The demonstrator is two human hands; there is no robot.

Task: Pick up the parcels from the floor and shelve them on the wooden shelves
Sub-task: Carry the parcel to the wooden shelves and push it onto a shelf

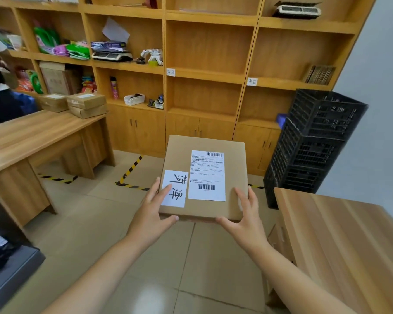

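Shelves (204, 73) fill the wall ahead of you, and the bays in the middle and to the right are mostly bare, so those look like the easy places to put the box (204, 177); the bays to the left are crowded with packets and odds and ends. Crates (315, 141) stand stacked at the right, just in front of the lowest right-hand bay, and a bench (340, 241) juts in beside your right arm, so the straight way forward over the open floor (145, 257) seems clearest. Another bench (32, 132) at the left carries three more parcels (77, 104), well apart from you. You hold the box in the air in front of you, above the floor and short of the shelves, label (207, 175) up. It is flat, square-edged cardboard and keeps its shape, so it should be stiff; I judge it light, since you carry it by the near edge alone. Your left hand (154, 209) and right hand (247, 214) clasp its two near corners, fingers (243, 196) spread on top, thumbs at the near edge. Cardboard is fairly smooth, so a hold further under the sides would be safer.
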